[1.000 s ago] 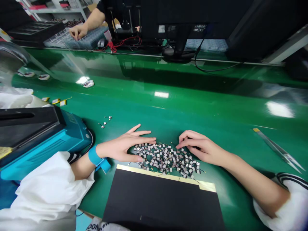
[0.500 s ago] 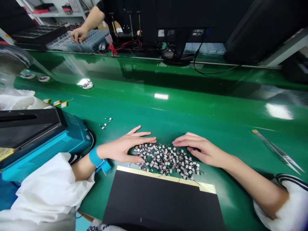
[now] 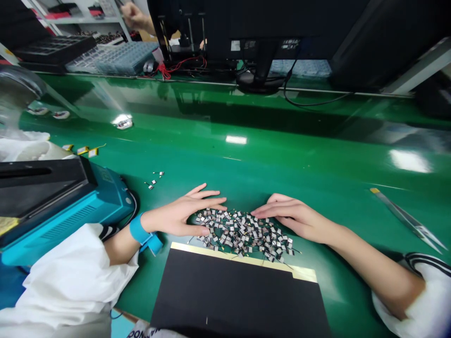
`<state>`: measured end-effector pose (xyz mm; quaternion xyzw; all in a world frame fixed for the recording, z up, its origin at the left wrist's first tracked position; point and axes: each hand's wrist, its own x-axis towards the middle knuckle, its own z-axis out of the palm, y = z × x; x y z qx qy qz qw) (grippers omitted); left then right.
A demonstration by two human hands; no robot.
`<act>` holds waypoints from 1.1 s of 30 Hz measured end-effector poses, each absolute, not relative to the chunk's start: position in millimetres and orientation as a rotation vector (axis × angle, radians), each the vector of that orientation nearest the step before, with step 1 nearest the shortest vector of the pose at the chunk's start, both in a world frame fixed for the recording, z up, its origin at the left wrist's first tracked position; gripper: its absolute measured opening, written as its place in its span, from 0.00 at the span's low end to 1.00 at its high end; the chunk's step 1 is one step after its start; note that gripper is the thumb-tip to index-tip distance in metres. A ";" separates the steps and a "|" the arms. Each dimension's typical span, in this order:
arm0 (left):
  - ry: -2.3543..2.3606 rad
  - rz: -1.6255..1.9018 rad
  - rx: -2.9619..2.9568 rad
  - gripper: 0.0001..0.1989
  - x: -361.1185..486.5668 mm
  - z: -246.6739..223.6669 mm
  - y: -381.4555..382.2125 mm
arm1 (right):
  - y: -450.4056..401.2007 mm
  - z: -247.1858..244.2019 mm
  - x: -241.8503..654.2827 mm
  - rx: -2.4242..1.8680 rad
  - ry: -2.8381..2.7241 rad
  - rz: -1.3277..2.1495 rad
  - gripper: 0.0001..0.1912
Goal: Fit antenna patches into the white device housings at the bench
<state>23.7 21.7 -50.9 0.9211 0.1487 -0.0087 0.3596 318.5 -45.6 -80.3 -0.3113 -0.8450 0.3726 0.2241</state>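
Note:
A wide pile of small silvery rectangular parts with short dark leads [image 3: 243, 234] lies on the green mat [image 3: 225, 164]. My left hand [image 3: 186, 211] rests at the pile's left side, fingers spread, thumb touching its edge. A blue strap [image 3: 141, 230] circles that wrist. At the upper right of the heap is my right hand [image 3: 291, 213], its fingers stretched out and their tips touching the nearest parts. Neither hand holds anything that I can see. Just below the pile lies a black sheet [image 3: 236, 291] with a yellow tape strip [image 3: 225, 255] along its top edge.
Tweezers [image 3: 405, 218] lie at the right. A blue-and-black device [image 3: 70, 206] stands at the left, with several loose small parts [image 3: 154, 181] beyond it. A monitor stand [image 3: 262, 80] is at the back. Behind the bench shows another person's hand [image 3: 136, 18] near clear trays [image 3: 123, 58].
My right hand's fingers have straightened a little over the pile's edge. My left hand has barely moved. The other person's hand has lifted up from the clear trays.

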 end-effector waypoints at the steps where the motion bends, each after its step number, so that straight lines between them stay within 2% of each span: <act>1: 0.382 -0.023 2.379 0.31 23.9 -50.8 21.7 | -45.5 -80.3 318.6 -0.867 -2.331 1.023 0.19; 9: 0.373 -0.016 2.413 0.36 28.4 -52.9 18.9 | -46.3 -79.4 303.2 -1.053 -2.273 0.941 0.19; 16: 0.373 -0.024 2.427 0.35 29.8 -52.9 18.0 | -44.6 -78.1 290.7 -0.931 -2.331 0.977 0.19; 23: 0.399 0.027 2.422 0.38 33.5 -56.0 16.9 | -43.7 -78.2 288.3 -1.036 -2.333 1.035 0.24; 33: 0.383 0.064 2.378 0.36 32.7 -57.2 16.4 | -42.3 -77.7 283.9 -1.050 -2.336 1.061 0.21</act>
